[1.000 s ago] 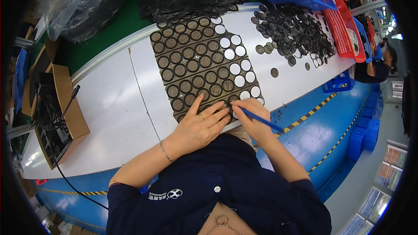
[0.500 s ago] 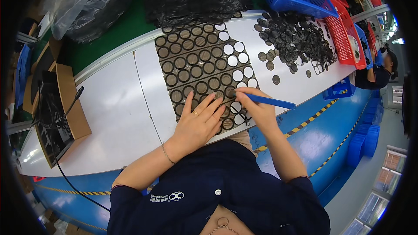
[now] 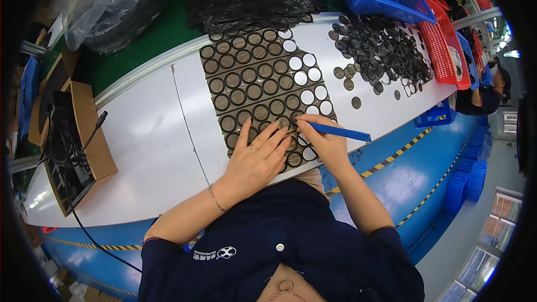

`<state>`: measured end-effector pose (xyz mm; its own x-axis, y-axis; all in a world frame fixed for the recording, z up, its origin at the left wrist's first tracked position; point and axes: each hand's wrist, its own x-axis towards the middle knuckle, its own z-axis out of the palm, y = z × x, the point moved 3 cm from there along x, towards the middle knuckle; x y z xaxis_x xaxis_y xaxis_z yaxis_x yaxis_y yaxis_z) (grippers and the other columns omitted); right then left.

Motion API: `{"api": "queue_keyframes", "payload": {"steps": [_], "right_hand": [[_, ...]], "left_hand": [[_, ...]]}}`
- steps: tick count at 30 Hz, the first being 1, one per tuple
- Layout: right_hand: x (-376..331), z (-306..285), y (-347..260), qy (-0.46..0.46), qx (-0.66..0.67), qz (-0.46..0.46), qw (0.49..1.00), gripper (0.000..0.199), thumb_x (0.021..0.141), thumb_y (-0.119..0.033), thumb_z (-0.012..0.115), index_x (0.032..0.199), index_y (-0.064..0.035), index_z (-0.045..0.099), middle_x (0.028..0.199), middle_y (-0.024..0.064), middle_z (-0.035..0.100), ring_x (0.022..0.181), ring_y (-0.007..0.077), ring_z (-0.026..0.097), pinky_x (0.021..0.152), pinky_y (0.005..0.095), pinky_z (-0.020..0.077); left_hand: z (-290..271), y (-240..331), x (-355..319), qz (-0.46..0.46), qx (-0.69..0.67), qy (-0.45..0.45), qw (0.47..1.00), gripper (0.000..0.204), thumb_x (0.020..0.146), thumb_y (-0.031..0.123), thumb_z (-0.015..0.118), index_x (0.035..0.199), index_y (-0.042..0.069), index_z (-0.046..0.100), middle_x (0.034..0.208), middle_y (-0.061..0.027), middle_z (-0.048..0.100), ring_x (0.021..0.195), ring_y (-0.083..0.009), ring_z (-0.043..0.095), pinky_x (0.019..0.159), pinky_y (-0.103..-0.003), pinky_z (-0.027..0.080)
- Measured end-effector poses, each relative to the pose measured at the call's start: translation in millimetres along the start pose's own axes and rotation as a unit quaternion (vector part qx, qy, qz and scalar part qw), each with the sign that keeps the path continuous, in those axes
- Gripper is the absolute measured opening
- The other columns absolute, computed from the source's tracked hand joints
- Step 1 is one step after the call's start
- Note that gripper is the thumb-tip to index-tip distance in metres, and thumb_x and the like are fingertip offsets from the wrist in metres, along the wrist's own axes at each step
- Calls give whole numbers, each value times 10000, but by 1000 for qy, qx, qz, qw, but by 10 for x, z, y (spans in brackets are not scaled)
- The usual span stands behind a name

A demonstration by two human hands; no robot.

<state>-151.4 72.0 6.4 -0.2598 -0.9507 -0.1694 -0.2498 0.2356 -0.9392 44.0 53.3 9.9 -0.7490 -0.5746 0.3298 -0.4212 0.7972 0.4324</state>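
Press the sheet of black rings (image 3: 254,89), in the frame's upper centre, flat with the left hand (image 3: 253,161), spread loosely and palm-down, while steadying the blue tool (image 3: 342,131), pinched in the right hand (image 3: 330,148), for small, controlled moves.

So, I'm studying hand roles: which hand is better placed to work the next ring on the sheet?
Probably the right hand: it holds the blue tool over the ringed sheet, while the left hand lies spread on it.
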Motion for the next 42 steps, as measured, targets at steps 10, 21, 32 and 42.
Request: {"api": "queue_keyframes", "payload": {"steps": [10,21,32,42], "right_hand": [[301,-359,-174,187,-358,-393,826,212,865,-47,747,1077,-58,744,1088,109,702,991,301,644,888,411,494],[321,-48,-155,-26,98,38,994,257,995,-195,702,1173,-11,728,862,31,713,665,38,578,546,177,429],[323,3,-51,-44,22,10,999,253,1001,-182,677,1182,-20,746,896,54,739,755,67,637,658,217,494],[202,193,-403,58,-371,-388,841,269,834,-33,753,1102,-50,730,1085,101,712,1022,299,653,866,420,484]], "left_hand": [[-6,-8,-15,-7,-10,-10,1000,449,905,191,739,1322,52,647,1418,-99,599,1405,-276,507,1195,-643,254],[-260,-263,257,-34,50,-83,995,522,954,324,690,1409,91,586,1520,-76,518,1471,-284,410,1200,-633,244],[-125,-465,257,-41,68,-65,995,580,933,376,706,1465,190,569,1549,-38,500,1502,-278,361,1205,-638,232],[-136,-477,247,-39,57,-58,996,546,932,370,710,1428,168,603,1537,-53,510,1491,-293,375,1193,-654,228]]}}
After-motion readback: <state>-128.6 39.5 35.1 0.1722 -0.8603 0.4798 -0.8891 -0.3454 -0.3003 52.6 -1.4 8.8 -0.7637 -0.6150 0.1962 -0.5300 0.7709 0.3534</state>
